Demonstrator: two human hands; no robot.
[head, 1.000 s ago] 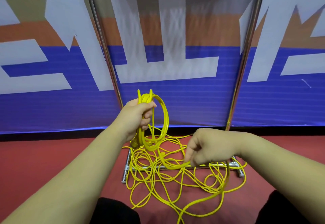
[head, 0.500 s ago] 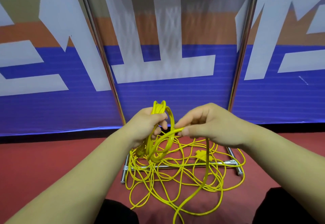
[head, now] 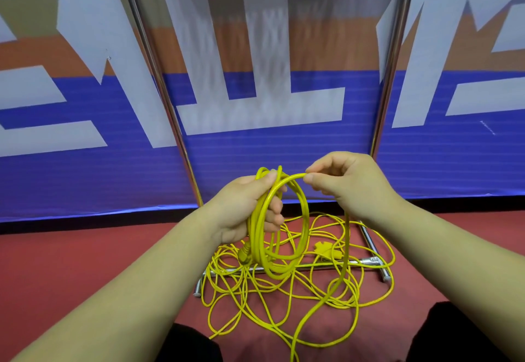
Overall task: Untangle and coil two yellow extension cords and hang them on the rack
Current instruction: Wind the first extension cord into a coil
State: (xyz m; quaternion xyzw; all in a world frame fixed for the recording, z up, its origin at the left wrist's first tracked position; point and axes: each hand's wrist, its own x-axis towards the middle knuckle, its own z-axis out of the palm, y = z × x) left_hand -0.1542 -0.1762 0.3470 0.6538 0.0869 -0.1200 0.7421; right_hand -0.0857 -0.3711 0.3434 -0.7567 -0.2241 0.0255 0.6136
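My right hand [head: 345,182] is now lifting the next loop up to the coil [head: 277,219] my left hand [head: 250,208] is clamping; this light, floppy cord is pinching easily, the rest probably still tangling on the floor [head: 71,262].

A sports hall — red court floor [head: 71,270], big printed banner [head: 284,162].

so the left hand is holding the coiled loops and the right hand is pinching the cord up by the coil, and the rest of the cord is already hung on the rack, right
Not quite. The head view shows the rest of the cord lying tangled on the red floor, over the rack's base bar, not hung. The left hand does hold the coil, and the right hand pinches the cord beside it.
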